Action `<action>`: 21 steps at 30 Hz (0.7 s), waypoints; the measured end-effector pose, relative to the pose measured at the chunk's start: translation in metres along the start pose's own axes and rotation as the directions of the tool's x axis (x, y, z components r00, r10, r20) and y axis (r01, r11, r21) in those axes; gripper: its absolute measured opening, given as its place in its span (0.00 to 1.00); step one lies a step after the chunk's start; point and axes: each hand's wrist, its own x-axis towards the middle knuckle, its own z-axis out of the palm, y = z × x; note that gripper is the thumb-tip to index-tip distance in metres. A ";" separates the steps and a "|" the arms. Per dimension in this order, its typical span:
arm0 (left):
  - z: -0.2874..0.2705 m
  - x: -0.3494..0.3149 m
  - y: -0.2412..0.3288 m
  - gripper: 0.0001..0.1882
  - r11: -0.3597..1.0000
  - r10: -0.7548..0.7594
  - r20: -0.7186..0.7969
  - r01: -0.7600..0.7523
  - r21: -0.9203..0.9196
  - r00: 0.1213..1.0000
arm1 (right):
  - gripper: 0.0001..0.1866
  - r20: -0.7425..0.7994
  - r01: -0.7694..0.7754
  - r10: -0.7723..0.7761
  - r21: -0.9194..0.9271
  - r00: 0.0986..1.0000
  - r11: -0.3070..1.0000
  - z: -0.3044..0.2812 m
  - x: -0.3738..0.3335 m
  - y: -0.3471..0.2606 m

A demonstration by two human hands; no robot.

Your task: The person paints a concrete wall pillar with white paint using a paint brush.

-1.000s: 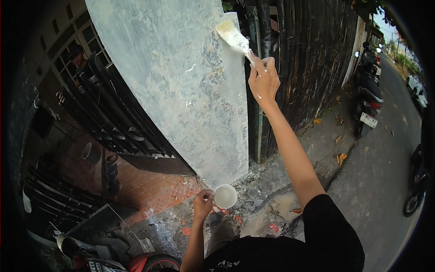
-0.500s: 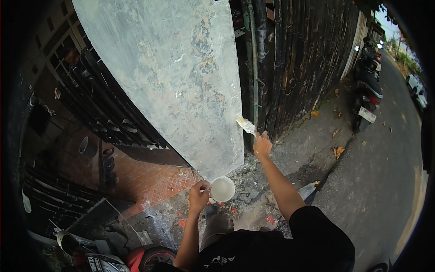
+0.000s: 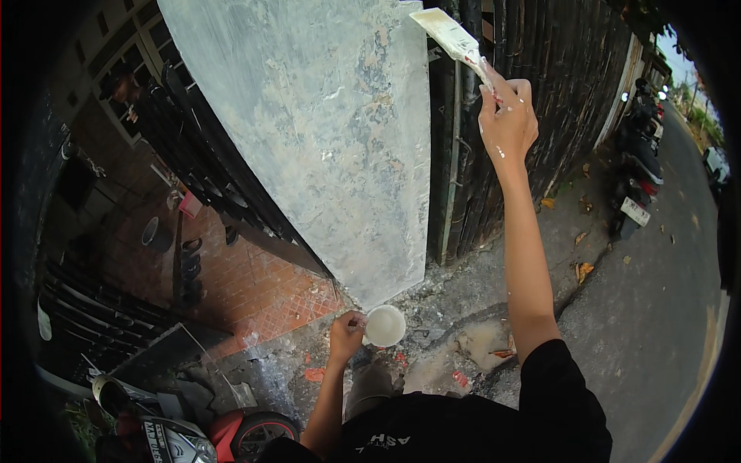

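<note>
My right hand (image 3: pixel 509 116), flecked with white paint, grips a wide paintbrush (image 3: pixel 454 40) by its handle, raised high. The bristles are coated pale and point up and left, close to the upper right edge of a wall pillar (image 3: pixel 340 139). That pillar has patchy grey-white paint with worn spots. Low in front of me, my left hand (image 3: pixel 347 336) is closed at the rim of a small white bucket (image 3: pixel 384 326). Pale liquid shows inside the bucket, which hangs near the pillar's foot.
Dark bamboo fencing (image 3: pixel 556 85) runs right of the pillar, with a pipe (image 3: pixel 455 170) between. A black slatted gate (image 3: pixel 224 177) opens onto orange tiles (image 3: pixel 270 312) at left, where a person (image 3: pixel 123 89) stands. Parked motorbikes (image 3: pixel 641 170) line the road; a red one (image 3: pixel 231 432) is lower left.
My right hand has lifted the paintbrush from low on the pillar's right edge to near its top. The bucket stays low in my left hand. A person's figure shows more plainly behind the gate.
</note>
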 end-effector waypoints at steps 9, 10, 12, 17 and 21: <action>-0.005 -0.018 -0.022 0.10 0.998 -0.061 -0.108 0.061 0.003 0.992 | 0.18 0.211 0.092 -0.102 0.055 0.972 0.994 0.056 -0.104 0.011; -0.006 -0.018 -0.028 0.10 0.997 -0.073 -0.106 0.073 0.001 0.992 | 0.19 0.289 0.054 -0.064 0.042 0.955 0.998 0.055 -0.138 0.019; -0.009 -0.018 -0.028 0.09 0.998 -0.060 -0.118 0.062 0.007 0.991 | 0.19 0.459 0.017 -0.001 -0.029 0.888 0.999 0.055 -0.206 0.041; -0.009 -0.016 -0.019 0.07 0.997 -0.064 -0.135 0.068 0.026 0.989 | 0.19 0.600 0.042 0.016 -0.084 0.800 0.996 0.034 -0.236 0.075; -0.014 -0.015 -0.018 0.06 0.995 -0.092 -0.159 0.095 0.009 0.983 | 0.18 0.391 -0.023 0.019 0.006 0.920 1.000 0.004 -0.145 0.040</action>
